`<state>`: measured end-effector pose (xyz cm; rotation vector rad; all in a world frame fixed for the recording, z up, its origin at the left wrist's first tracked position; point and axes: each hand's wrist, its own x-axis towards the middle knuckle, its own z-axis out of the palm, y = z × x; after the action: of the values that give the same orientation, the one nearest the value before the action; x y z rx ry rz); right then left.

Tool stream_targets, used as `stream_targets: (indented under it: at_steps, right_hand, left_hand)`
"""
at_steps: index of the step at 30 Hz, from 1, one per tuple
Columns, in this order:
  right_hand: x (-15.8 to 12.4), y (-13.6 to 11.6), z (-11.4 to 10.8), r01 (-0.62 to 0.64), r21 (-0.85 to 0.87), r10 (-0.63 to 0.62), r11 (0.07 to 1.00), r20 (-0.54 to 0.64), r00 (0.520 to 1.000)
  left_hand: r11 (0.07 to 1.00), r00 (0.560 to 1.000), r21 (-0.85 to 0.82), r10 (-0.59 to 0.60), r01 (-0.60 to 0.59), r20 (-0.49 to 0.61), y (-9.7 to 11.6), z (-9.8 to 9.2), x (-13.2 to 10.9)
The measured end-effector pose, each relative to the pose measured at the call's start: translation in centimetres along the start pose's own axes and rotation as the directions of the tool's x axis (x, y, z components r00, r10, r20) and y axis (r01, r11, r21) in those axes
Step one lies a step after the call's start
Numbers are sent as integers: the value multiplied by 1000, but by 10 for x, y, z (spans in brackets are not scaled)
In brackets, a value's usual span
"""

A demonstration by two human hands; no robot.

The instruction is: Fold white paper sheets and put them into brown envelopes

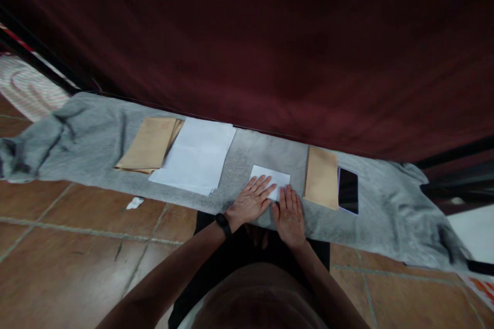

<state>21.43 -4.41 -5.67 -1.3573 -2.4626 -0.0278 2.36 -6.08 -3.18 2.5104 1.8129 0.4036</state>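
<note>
A small white folded-looking sheet of paper (281, 177) lies on the grey cloth in front of me. My left hand (252, 200), with a black band on its wrist, rests flat on the paper with fingers spread. Flat beside it, my right hand (289, 218) has its fingertips at the paper's lower right edge. Both hands hide the near part of the sheet. A stack of larger white sheets (195, 154) lies to the left. Just right of my right hand lies a brown envelope (321, 177).
Grey cloth (96, 139) covers the long narrow surface. More brown envelopes (148, 144) are stacked at the left, partly against the white sheets. A dark-screened phone (348, 191) lies at the right. Dark red fabric (270, 61) rises behind. A crumpled white scrap (135, 202) is on the tiled floor.
</note>
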Motion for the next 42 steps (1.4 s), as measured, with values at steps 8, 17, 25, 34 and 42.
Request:
stream_targets:
  at_steps: [8, 17, 25, 34, 42]
  right_hand:
    - [3, 6, -5, 16, 31, -17, 999, 12, 1000]
    - [41, -1, -5, 28, 82, -31, 996, 43, 999]
    - [43, -2, 5, -82, -2, 82, 997, 27, 996]
    - [46, 3, 8, -83, 10, 83, 996, -27, 996]
    - [86, 26, 1, -118, 111, 107, 987, 98, 989]
  left_hand:
    - [999, 999, -31, 36, -36, 19, -3, -9, -3]
    - [999, 998, -24, 26, -25, 51, -6, 0, -1]
    - [991, 989, -15, -134, 134, -58, -7, 16, 6]
    - [954, 949, -4, -299, 300, -100, -16, 12, 14]
    - [950, 946, 12, -310, 312, -94, -14, 11, 15]
